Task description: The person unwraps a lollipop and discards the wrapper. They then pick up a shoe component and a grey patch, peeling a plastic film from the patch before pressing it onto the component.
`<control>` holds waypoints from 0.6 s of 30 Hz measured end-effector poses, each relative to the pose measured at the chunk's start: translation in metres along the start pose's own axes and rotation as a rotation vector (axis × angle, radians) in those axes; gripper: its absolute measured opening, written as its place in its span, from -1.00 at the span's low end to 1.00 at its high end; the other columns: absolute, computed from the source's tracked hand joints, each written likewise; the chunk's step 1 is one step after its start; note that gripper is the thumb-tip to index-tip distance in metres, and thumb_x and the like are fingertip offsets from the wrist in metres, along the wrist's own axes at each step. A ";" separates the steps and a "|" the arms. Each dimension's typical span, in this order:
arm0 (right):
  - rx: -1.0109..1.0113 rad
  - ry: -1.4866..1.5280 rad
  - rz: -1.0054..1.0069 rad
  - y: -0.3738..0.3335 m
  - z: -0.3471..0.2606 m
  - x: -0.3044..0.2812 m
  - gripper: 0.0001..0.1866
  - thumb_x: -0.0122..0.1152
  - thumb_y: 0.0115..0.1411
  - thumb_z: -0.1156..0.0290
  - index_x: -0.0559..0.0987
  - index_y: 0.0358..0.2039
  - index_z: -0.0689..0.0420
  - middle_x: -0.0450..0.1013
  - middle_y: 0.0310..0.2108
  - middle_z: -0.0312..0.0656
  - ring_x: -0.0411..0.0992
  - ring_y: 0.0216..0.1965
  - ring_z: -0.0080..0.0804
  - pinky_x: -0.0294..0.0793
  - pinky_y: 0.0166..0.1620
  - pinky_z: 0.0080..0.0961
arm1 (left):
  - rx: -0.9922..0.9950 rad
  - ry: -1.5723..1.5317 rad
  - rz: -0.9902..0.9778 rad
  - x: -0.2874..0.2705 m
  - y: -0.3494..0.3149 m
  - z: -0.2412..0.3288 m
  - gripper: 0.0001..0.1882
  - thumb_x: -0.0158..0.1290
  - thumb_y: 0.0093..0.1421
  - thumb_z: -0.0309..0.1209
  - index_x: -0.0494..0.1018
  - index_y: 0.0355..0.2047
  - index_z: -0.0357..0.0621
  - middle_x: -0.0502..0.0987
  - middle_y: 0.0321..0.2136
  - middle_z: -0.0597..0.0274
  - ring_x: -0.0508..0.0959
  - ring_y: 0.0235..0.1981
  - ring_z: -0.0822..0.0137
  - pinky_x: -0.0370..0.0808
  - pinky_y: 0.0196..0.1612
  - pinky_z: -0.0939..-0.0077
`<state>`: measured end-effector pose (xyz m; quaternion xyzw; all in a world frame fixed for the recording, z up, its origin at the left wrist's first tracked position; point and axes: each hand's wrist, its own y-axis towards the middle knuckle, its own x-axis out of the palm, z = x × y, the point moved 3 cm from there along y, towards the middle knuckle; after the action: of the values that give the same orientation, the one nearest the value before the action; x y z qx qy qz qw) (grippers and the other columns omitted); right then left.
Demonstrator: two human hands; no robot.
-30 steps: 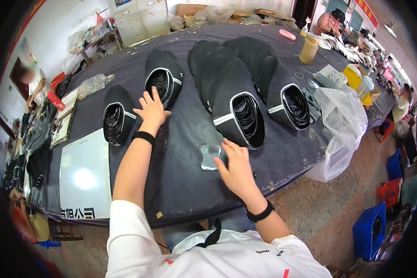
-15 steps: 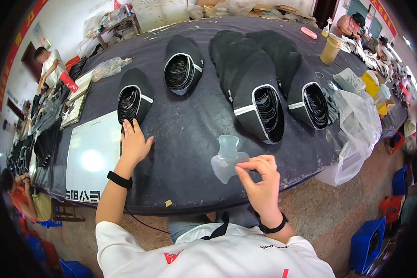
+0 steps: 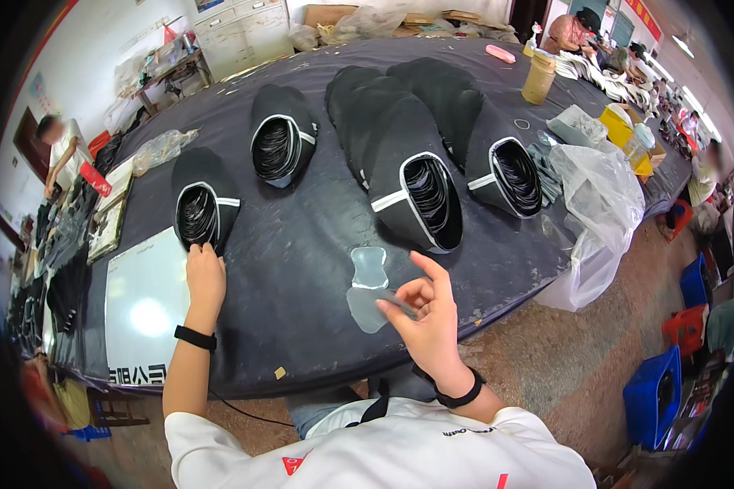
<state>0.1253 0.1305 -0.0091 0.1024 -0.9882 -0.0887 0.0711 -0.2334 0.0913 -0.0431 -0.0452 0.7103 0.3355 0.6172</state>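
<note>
Our right hand (image 3: pixel 429 314) pinching clear film piece (image 3: pixel 369 287) w/ thumb & forefinger, other fingers spread, left hand (image 3: pixel 205 275) loosely open, fingertips touching black stack (image 3: pixel 201 210) on dark table (image 3: pixel 302 269)

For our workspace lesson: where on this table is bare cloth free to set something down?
Free: dark cloth between the left hand and the clear film pieces under the right hand. Crowded: the far half, with black stacks, and the right end around the plastic bag.
</note>
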 end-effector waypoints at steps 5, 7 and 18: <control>-0.089 -0.229 -0.122 0.005 0.003 -0.002 -0.75 0.21 0.02 0.54 0.45 -0.25 0.27 0.39 -0.48 -0.22 0.39 -0.40 -0.59 0.38 -0.33 -0.71 | 0.078 0.000 -0.080 0.007 0.003 -0.017 -0.76 0.16 -0.11 -0.46 0.40 -0.40 -0.25 0.38 -0.35 0.07 0.41 -0.28 0.10 0.33 -0.25 0.19; -0.148 -0.235 -0.160 0.003 0.002 -0.002 -0.81 0.19 0.06 0.53 0.45 -0.31 0.30 0.41 -0.47 -0.23 0.40 -0.44 -0.61 0.38 -0.37 -0.75 | 0.039 0.017 -0.100 0.002 0.003 -0.017 -0.78 0.14 -0.08 -0.46 0.40 -0.39 -0.22 0.41 -0.43 0.09 0.44 -0.32 0.14 0.30 -0.24 0.19; 0.121 0.196 -0.180 0.006 -0.015 0.017 -0.73 0.28 -0.03 0.56 0.44 -0.30 0.27 0.47 -0.41 -0.23 0.41 -0.42 -0.63 0.41 -0.39 -0.71 | -0.337 -1.831 -0.495 -0.112 -0.065 0.086 -0.80 -0.13 0.21 -0.46 0.38 -0.22 -0.35 0.51 -0.32 0.11 0.55 -0.33 0.36 0.50 -0.24 0.51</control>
<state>0.1099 0.1305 0.0093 0.2031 -0.9668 -0.0247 0.1529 -0.1037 0.0480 0.0302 -0.0024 -0.1341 0.1988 0.9708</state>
